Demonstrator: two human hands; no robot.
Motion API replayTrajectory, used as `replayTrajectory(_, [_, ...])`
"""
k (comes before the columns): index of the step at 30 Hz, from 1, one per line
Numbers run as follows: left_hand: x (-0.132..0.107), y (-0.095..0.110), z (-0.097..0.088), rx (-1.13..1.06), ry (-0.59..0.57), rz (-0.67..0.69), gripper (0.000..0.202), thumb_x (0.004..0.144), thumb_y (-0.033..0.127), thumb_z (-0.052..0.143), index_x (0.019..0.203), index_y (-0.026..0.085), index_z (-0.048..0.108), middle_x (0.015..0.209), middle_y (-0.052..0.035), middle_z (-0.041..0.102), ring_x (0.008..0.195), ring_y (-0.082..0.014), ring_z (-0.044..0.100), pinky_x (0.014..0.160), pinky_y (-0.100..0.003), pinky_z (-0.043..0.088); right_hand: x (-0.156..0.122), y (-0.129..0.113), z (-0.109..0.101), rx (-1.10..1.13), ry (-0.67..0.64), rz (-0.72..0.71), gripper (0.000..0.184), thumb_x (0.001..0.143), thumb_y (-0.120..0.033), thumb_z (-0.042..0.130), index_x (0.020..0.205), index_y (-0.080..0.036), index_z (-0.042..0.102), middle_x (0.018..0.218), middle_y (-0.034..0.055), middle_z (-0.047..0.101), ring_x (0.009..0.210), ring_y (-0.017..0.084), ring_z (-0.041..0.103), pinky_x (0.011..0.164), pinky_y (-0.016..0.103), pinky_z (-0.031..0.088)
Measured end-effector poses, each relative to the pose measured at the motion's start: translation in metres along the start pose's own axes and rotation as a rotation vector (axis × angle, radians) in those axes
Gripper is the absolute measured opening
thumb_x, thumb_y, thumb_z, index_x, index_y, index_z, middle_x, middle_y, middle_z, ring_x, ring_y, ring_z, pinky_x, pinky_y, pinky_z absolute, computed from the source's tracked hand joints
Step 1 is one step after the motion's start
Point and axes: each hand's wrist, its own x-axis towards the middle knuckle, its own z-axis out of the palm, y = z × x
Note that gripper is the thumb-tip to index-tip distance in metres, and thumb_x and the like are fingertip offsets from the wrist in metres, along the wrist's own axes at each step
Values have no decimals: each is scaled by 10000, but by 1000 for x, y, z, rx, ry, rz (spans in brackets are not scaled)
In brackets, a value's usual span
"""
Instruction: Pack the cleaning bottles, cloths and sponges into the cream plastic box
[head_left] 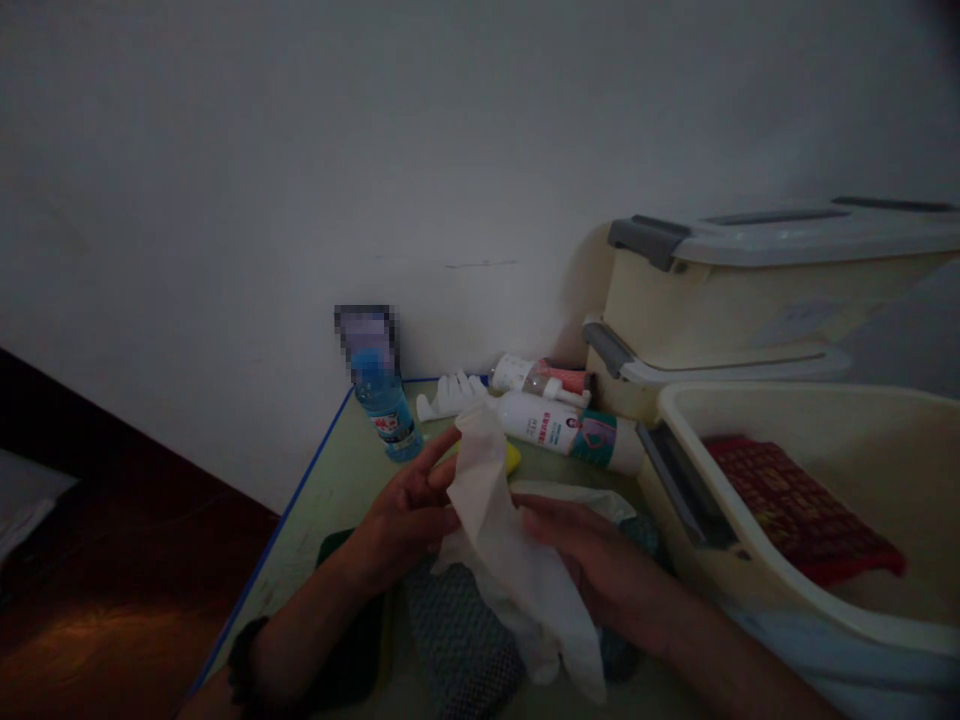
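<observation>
A limp, thin white glove [499, 510] hangs between my two hands, its lower end spreading into loose finger-like tips. My left hand [409, 515] pinches it from the left, with some fingers stretched along its upper part. From the right, my right hand [592, 555] grips its middle, thumb on top. Beneath lies a grey textured cloth [465, 635], partly covered. Behind my left fingers a yellow object [512, 458] shows only in part. Another white glove [452, 395] lies near the wall with its fingers upward.
A blue bottle [390, 415] stands at the table's left edge, before a blurred-out device [367, 325]. A white spray can [562, 425] and a pump bottle [525, 375] lie behind. At right are an open cream bin [787, 610] holding a red packet [802, 505] and stacked lidded boxes [720, 300].
</observation>
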Motion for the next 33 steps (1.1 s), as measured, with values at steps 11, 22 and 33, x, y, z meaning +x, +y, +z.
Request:
replayTrajectory(11, [2, 0, 10, 96, -4, -96, 514, 643, 77, 746, 1120, 206, 600, 1041, -63, 686, 881, -210, 659, 774, -298, 493, -3, -8, 6, 40, 118, -139, 402, 674, -223, 709, 1069, -222, 633, 854, 22, 715, 692, 152, 644, 657, 257, 475])
replayTrajectory(22, [-3, -5, 12, 730, 90, 442, 113, 786, 177, 627, 730, 206, 721, 834, -59, 560, 806, -198, 535, 745, -299, 426, -8, -1, -7, -822, 224, -750, 301, 778, -42, 464, 757, -263, 667, 942, 0, 564, 889, 154, 549, 792, 276, 420])
replayTrajectory(33, [4, -1, 15, 457, 365, 113, 93, 775, 274, 648, 785, 182, 633, 666, 10, 645, 587, -144, 563, 547, -234, 416, 1, -1, -7, -731, 252, -425, 241, 791, -277, 622, 1027, -229, 607, 896, 32, 660, 760, 177, 585, 707, 328, 469])
